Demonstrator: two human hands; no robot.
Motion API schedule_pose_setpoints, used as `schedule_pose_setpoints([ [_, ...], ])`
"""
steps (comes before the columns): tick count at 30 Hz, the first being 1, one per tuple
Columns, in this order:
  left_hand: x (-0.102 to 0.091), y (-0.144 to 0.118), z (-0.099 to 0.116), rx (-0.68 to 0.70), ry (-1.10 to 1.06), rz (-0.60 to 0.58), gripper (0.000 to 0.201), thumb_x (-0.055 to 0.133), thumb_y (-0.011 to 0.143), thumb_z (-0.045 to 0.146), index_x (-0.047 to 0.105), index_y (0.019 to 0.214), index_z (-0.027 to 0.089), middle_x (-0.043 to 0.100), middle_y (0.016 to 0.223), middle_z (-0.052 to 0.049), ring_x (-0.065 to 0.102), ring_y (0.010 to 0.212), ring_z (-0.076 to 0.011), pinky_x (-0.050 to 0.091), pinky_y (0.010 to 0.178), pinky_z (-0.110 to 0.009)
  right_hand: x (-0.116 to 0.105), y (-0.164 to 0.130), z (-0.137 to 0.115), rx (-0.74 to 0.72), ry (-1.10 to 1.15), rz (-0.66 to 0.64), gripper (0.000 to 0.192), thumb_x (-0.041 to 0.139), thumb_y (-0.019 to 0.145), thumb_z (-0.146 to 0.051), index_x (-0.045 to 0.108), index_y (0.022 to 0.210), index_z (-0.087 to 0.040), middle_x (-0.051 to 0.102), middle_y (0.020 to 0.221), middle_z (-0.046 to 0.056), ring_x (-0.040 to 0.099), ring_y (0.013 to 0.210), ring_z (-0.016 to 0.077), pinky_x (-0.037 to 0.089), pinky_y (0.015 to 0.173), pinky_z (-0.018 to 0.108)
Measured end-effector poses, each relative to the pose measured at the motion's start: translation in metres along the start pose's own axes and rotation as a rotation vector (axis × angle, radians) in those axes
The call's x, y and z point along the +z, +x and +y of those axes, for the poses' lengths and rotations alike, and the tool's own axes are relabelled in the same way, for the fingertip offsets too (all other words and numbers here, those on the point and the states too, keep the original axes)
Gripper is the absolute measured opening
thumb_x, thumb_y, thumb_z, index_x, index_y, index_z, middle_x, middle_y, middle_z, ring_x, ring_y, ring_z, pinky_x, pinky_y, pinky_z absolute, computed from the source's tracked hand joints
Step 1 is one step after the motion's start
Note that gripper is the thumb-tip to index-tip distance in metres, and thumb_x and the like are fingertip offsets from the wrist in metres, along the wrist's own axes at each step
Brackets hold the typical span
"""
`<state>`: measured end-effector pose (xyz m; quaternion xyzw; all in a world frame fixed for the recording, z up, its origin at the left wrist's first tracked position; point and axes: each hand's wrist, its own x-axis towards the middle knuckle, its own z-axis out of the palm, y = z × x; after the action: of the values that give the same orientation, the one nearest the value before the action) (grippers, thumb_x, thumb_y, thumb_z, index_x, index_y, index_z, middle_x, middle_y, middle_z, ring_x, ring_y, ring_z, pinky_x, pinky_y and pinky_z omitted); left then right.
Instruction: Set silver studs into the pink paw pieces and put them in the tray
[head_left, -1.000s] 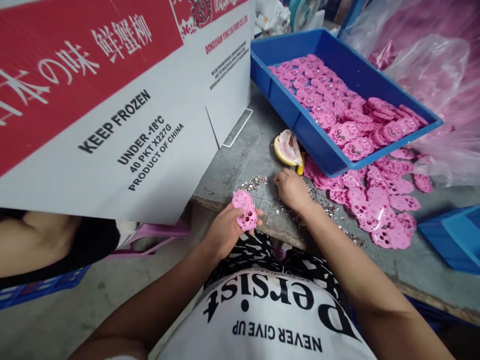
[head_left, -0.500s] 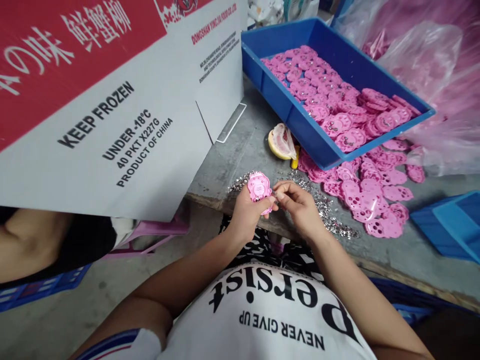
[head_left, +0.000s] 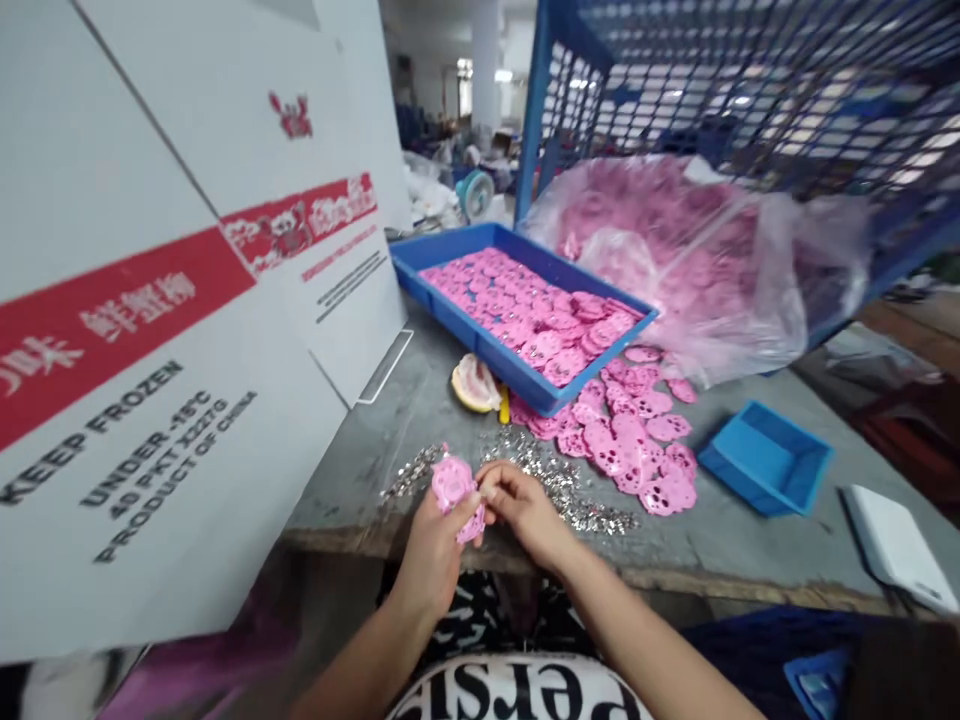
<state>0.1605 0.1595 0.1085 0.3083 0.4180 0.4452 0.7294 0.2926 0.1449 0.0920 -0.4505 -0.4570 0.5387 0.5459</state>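
Fingers of two hands, left hand [head_left: 433, 545] and right hand [head_left: 525, 510], gripping one pink piece [head_left: 453, 484]

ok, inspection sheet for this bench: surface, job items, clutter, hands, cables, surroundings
Surface: grey worktable, worn front edge.
Job's things: pink plastic piece held over the table edge; small silver parts scattered beside it; loose pink pieces on the table; blue tray full of the same.
Clutter: pomelo segment, small blue bin, white flat item.
Hands: left hand grips the pink piece; right hand pinches at its edge.
Cables: nothing seen.
Surroundings: cardboard box on the left, plastic bag of pink parts, blue mesh cage behind.
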Motion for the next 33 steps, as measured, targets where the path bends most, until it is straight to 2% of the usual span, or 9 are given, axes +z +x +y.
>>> schedule_pose_setpoints([
  [5,0.005,0.003,-0.006,0.036,0.02,-0.038,0.053,0.093,0.062,0.039,0.059,0.096,0.017,0.063,0.075,0.002,0.057,0.062,-0.0109,0.043,0.048,-0.022,-0.007,-0.002,0.003,-0.086,-0.114,0.043,0.034,0.064,0.093,-0.047,0.054,0.075,-0.02,0.058,0.099,0.003,0.052,0.065,0.0115,0.048,0.064,0.029],
  [10,0.011,0.001,-0.011,0.035,0.037,0.029,0.058,0.095,0.058,0.04,0.058,0.096,0.017,0.061,0.071,0.004,0.052,0.059,-0.0092,0.043,0.048,-0.021,-0.01,-0.01,0.002,-0.26,-0.416,0.146,0.013,0.057,0.091,-0.018,0.058,0.079,-0.021,0.062,0.102,0.006,0.061,0.094,0.0196,0.049,0.086,0.034],
  [13,0.013,0.002,-0.013,0.048,0.063,0.059,0.061,0.097,0.053,0.042,0.057,0.093,0.017,0.061,0.069,0.004,0.051,0.056,-0.0094,0.041,0.045,-0.021,-0.01,-0.011,0.004,-0.262,-0.458,0.183,0.013,0.057,0.089,-0.013,0.062,0.081,-0.021,0.064,0.102,0.006,0.062,0.095,0.0197,0.048,0.087,0.035],
  [16,0.014,0.003,-0.013,0.094,0.09,0.083,0.06,0.096,0.053,0.043,0.057,0.09,0.017,0.061,0.065,0.004,0.05,0.053,-0.0096,0.041,0.043,-0.022,-0.01,-0.011,0.008,-0.232,-0.378,0.205,0.014,0.06,0.089,-0.018,0.062,0.076,-0.021,0.063,0.087,0.003,0.063,0.089,0.0193,0.048,0.083,0.033],
  [18,0.015,0.003,-0.013,0.112,0.098,0.096,0.059,0.095,0.054,0.044,0.057,0.089,0.017,0.062,0.064,0.004,0.051,0.053,-0.01,0.041,0.043,-0.022,-0.01,-0.011,0.01,-0.185,-0.242,0.196,0.016,0.064,0.09,-0.027,0.062,0.075,-0.021,0.061,0.078,0.001,0.062,0.077,0.0171,0.047,0.075,0.031],
  [22,0.019,0.002,-0.01,0.113,0.111,0.096,0.06,0.095,0.053,0.045,0.058,0.091,0.017,0.064,0.066,0.004,0.052,0.051,-0.0103,0.041,0.042,-0.022,-0.009,-0.012,0.01,-0.087,0.029,0.181,0.034,0.075,0.083,-0.05,0.064,0.079,-0.019,0.062,0.082,0.0,0.058,0.061,0.0122,0.043,0.059,0.027],
  [25,0.021,0.001,-0.009,0.107,0.118,0.084,0.059,0.094,0.053,0.046,0.058,0.09,0.017,0.064,0.063,0.003,0.053,0.052,-0.0111,0.04,0.043,-0.022,-0.008,-0.013,0.008,-0.039,0.139,0.198,0.042,0.082,0.076,-0.056,0.064,0.078,-0.019,0.064,0.077,0.0,0.057,0.059,0.0118,0.041,0.056,0.025],
  [29,0.021,-0.001,-0.01,0.106,0.129,0.063,0.055,0.093,0.057,0.045,0.058,0.09,0.018,0.063,0.062,0.003,0.053,0.053,-0.0115,0.041,0.044,-0.021,-0.008,-0.015,0.007,-0.007,0.193,0.195,0.04,0.083,0.076,-0.055,0.066,0.081,-0.019,0.064,0.07,0.0,0.055,0.058,0.0124,0.041,0.056,0.025],
  [33,0.016,0.001,-0.012,0.114,0.148,0.062,0.053,0.093,0.057,0.043,0.059,0.089,0.017,0.064,0.062,0.002,0.053,0.052,-0.0118,0.04,0.044,-0.021,-0.008,-0.014,0.006,-0.024,0.092,0.188,0.04,0.079,0.079,-0.056,0.062,0.075,-0.02,0.061,0.076,0.0,0.053,0.058,0.0122,0.04,0.055,0.026],
])
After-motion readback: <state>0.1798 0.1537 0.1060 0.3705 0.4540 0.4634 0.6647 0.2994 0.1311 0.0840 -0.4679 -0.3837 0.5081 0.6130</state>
